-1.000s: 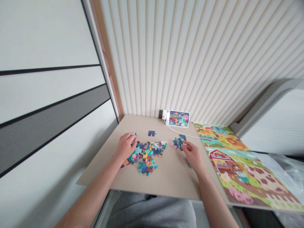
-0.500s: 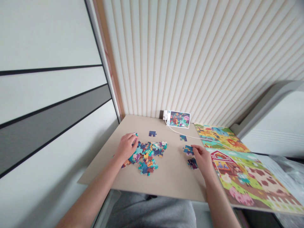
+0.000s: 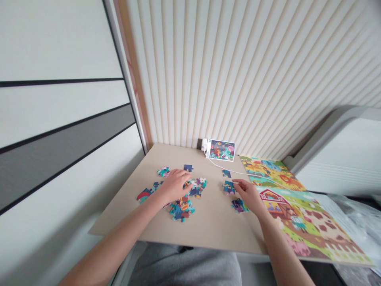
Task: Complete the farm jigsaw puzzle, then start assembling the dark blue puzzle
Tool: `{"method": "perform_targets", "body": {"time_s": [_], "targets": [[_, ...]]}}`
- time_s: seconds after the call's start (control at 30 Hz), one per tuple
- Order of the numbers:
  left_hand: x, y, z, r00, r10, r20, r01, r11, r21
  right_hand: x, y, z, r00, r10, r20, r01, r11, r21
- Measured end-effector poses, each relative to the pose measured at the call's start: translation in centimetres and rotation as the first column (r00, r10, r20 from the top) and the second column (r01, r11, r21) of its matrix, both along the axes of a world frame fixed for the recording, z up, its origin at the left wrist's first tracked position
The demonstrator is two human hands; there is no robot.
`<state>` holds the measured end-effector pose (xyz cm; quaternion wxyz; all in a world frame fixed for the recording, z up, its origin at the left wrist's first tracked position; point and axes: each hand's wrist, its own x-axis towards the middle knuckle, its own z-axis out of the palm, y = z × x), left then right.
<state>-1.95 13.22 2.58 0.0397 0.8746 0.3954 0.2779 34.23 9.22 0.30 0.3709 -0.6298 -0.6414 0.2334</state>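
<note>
My left hand hovers over a heap of loose jigsaw puzzle pieces, thumb and fingers apart, with part of the heap hidden beneath it. More pieces lie around it: a small cluster behind and a red and blue group to the left. My right hand pinches the right edge of a blue puzzle piece with orange marks, at the table surface. Just below that sit some dark purple pieces. Single blue pieces rest farther back, one left and one right.
A picture card leans against the pleated wall beside a white plug. Its white cable runs right across the beige table. Two finished animal puzzles, a savanna scene and a farm scene, lie on the right.
My left hand has moved right across the heap, uncovering the pieces at its left and back. My right hand stays at the blue piece, and more of the purple pieces below it shows.
</note>
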Motion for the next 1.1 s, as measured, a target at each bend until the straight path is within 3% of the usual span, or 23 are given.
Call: {"method": "perform_targets", "body": {"time_s": [0.2, 0.37, 0.47, 0.6, 0.8, 1.1], "targets": [[0.9, 1.3, -1.1, 0.999, 0.0, -0.054, -0.005, 0.996, -0.084, -2.4, 2.3, 1.4, 0.932, 0.006, 0.363, -0.04, 0.995, 0.088], [0.3, 1.1, -2.6, 0.999, 0.001, -0.048, -0.007, 0.991, -0.13, -7.7, 3.3, 2.7, 0.881, 0.3, 0.365, -0.342, 0.938, 0.055], [0.1, 1.0, -2.8, 1.0, 0.011, -0.014, -0.013, 0.99, -0.139, -10.6, 4.0, 2.5, 0.824, 0.386, 0.414, -0.442, 0.896, 0.045], [-0.1, 1.0, -2.9, 0.999, 0.008, 0.041, -0.002, 0.99, -0.143, -11.7, 4.5, 0.9, 0.818, 0.344, 0.461, -0.406, 0.913, 0.041], [0.2, 0.8, -3.1, 0.992, -0.014, 0.126, 0.038, 0.981, -0.189, -10.1, 4.3, -1.3, 0.843, 0.291, 0.453, -0.34, 0.94, 0.03], [0.5, 1.0, -3.0, 0.934, 0.062, 0.353, 0.07, 0.935, -0.349, -9.7, 4.2, -0.9, 0.878, 0.279, 0.389, -0.32, 0.946, 0.044]]}}
